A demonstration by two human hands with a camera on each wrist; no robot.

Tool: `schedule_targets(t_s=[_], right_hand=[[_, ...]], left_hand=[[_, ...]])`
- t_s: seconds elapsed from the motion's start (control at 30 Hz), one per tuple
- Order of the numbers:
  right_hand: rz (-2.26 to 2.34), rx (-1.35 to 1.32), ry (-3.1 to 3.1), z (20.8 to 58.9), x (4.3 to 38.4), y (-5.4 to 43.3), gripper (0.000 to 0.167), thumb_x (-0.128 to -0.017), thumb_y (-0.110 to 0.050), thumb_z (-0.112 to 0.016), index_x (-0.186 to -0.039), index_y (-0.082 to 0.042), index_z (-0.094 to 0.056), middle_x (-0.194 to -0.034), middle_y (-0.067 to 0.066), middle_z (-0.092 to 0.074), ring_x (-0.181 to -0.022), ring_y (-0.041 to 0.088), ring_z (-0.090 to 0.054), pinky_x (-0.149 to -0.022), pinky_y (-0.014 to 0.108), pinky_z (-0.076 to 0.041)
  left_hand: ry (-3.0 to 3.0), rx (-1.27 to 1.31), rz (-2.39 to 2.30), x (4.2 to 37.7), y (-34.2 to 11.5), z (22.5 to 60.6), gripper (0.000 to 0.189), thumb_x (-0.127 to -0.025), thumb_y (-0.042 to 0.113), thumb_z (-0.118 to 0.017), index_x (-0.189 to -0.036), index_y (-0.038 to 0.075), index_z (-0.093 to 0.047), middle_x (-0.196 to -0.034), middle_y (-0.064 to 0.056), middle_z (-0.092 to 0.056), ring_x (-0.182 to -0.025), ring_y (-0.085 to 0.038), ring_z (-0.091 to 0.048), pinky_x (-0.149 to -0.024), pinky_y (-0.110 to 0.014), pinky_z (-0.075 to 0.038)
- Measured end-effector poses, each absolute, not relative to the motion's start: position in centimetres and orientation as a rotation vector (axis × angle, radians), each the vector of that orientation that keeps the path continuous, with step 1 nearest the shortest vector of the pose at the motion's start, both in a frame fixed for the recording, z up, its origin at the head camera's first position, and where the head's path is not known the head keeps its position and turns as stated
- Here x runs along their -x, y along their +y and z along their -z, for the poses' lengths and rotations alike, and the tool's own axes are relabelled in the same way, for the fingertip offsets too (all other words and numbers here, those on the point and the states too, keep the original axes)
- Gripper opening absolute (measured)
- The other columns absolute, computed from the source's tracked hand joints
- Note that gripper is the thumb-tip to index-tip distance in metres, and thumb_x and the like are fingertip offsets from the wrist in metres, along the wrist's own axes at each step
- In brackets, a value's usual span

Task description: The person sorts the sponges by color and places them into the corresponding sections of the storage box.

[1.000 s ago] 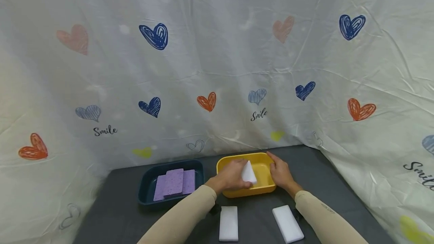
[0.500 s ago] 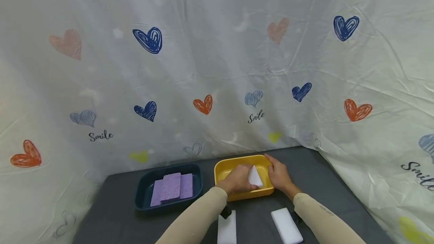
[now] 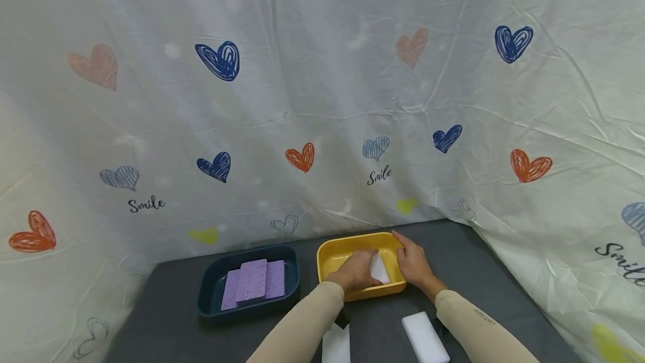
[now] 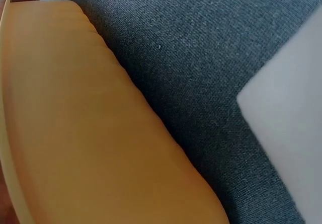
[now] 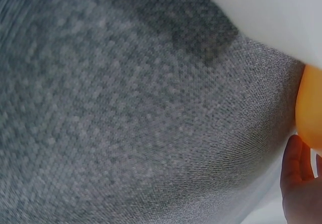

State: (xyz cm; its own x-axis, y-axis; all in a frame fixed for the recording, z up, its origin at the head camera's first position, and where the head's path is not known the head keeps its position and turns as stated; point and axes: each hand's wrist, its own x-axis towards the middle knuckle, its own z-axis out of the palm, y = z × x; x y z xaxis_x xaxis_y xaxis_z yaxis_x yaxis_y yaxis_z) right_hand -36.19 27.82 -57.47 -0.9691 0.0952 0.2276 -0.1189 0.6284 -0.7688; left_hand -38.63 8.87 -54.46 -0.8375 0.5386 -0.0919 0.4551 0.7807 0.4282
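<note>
The left hand (image 3: 359, 271) pinches a white block (image 3: 380, 269) inside the yellow tray (image 3: 375, 291), while the right hand (image 3: 414, 262) grips the tray's right end; whether the block touches the bottom, I cannot tell. From my remote station I judge it light, foam-soft, scarcely slippery and easily dented, best held lightly by opposite long sides.
</note>
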Motion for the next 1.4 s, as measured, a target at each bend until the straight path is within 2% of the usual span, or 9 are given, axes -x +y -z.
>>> schedule_targets(t_s=[0.23,0.5,0.7,0.93,1.2,1.4], right_hand=[[-1.237,-0.019,-2.619,57.5,36.0,27.6,0.052,-0.109,-0.002,-0.044,-0.161,-0.002,-0.052,-0.161,0.023,-0.057,-0.137,0.038,-0.062,-0.116,0.059,-0.049],[-1.239,-0.034,-2.628,57.2,35.9,27.7,0.053,-0.11,-0.001,-0.043,-0.162,-0.002,-0.051,-0.163,0.023,-0.055,-0.145,0.04,-0.058,-0.121,0.061,-0.046],[-1.233,-0.033,-2.64,57.3,35.9,27.6,0.053,-0.11,-0.001,-0.042,-0.163,-0.001,-0.049,-0.164,0.024,-0.053,-0.148,0.041,-0.055,-0.123,0.062,-0.044],[-1.217,-0.021,-2.635,57.2,35.7,27.4,0.052,-0.111,-0.003,-0.041,-0.162,-0.002,-0.05,-0.163,0.025,-0.054,-0.133,0.038,-0.061,-0.116,0.058,-0.048],[-1.217,-0.025,-2.636,57.3,35.7,27.5,0.052,-0.11,-0.004,-0.042,-0.162,-0.002,-0.051,-0.162,0.025,-0.055,-0.143,0.042,-0.058,-0.123,0.062,-0.044],[-1.221,-0.016,-2.639,56.9,35.5,27.2,0.053,-0.11,-0.003,-0.042,-0.162,-0.002,-0.05,-0.162,0.027,-0.054,-0.138,0.041,-0.06,-0.121,0.062,-0.045]], left_hand=[[2.779,-0.823,-0.65,38.3,8.3,54.8,0.096,-0.085,0.04,-0.096,-0.163,0.01,-0.048,-0.159,-0.012,-0.061,-0.142,-0.03,-0.06,-0.124,-0.048,-0.047],[2.794,-0.846,-0.709,38.0,7.1,54.4,0.098,-0.087,0.046,-0.094,-0.164,0.009,-0.047,-0.163,-0.011,-0.058,-0.147,-0.03,-0.058,-0.125,-0.048,-0.045],[2.798,-0.897,-0.744,37.7,6.0,54.2,0.096,-0.089,0.045,-0.092,-0.164,0.005,-0.047,-0.161,-0.014,-0.059,-0.145,-0.03,-0.06,-0.123,-0.048,-0.048],[2.798,-0.923,-0.834,36.9,5.2,53.8,0.092,-0.092,0.045,-0.089,-0.163,0.004,-0.048,-0.161,-0.013,-0.059,-0.146,-0.03,-0.06,-0.123,-0.048,-0.048],[2.84,-0.93,-0.869,35.9,4.0,52.8,0.089,-0.094,0.048,-0.086,-0.163,0.006,-0.049,-0.161,-0.01,-0.06,-0.146,-0.029,-0.06,-0.123,-0.048,-0.048],[2.838,-0.91,-0.884,35.2,3.1,51.9,0.09,-0.093,0.052,-0.084,-0.164,0.008,-0.049,-0.161,-0.01,-0.06,-0.146,-0.03,-0.06,-0.123,-0.05,-0.048]])
